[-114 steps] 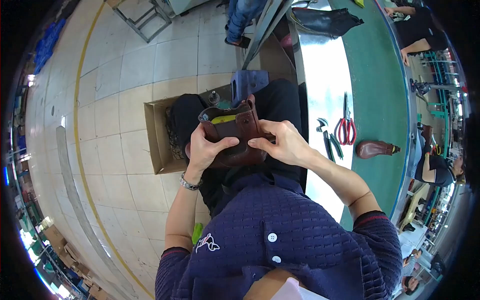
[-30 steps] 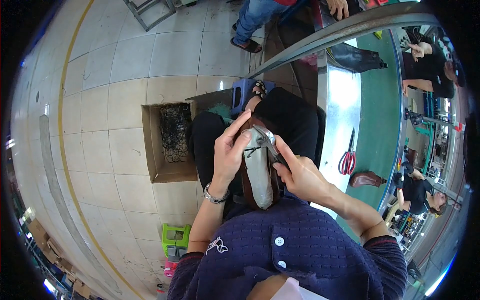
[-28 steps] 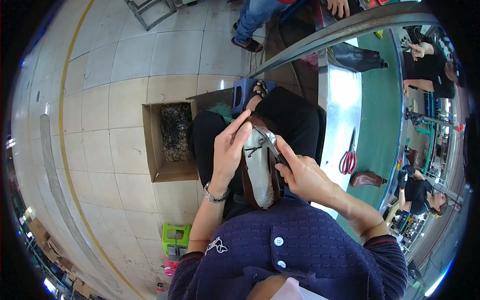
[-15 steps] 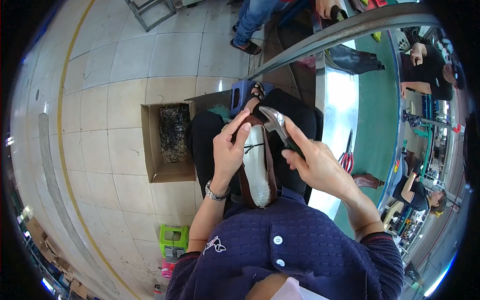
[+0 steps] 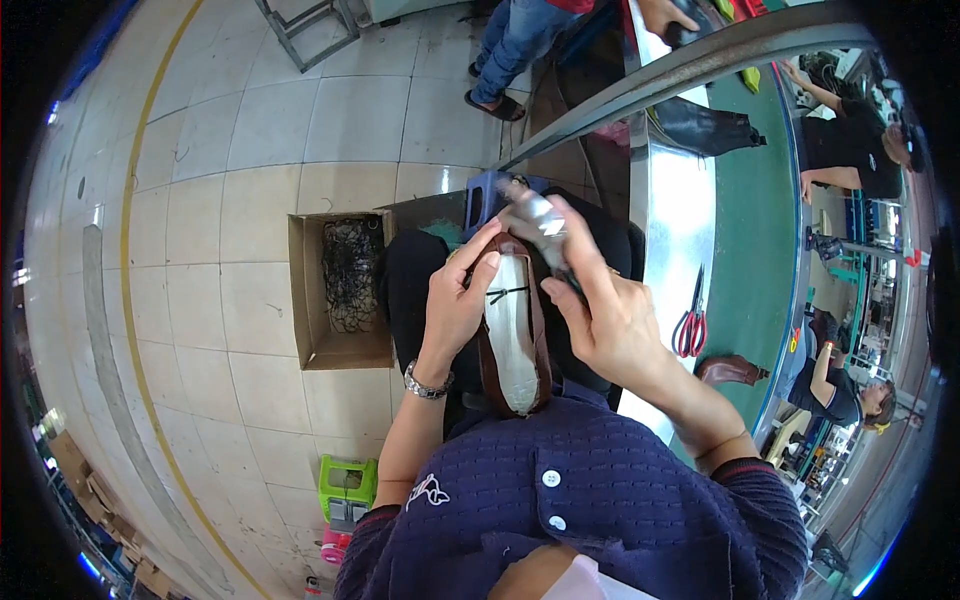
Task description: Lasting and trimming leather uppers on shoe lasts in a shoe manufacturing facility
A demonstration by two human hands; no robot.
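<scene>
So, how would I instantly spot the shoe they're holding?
Find the navy shirt, then look just above its edge in the picture, to the dark trousers. There the left hand holds a brown shoe. Unlike the black boot and the other brown shoe on the green-topped bench, it shows a pale underside crossed by a dark strand.

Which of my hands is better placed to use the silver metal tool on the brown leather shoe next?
Your right hand, probably: it grips the silver metal tool near the far end of the brown leather shoe, while your left hand is busy holding that shoe.
</scene>
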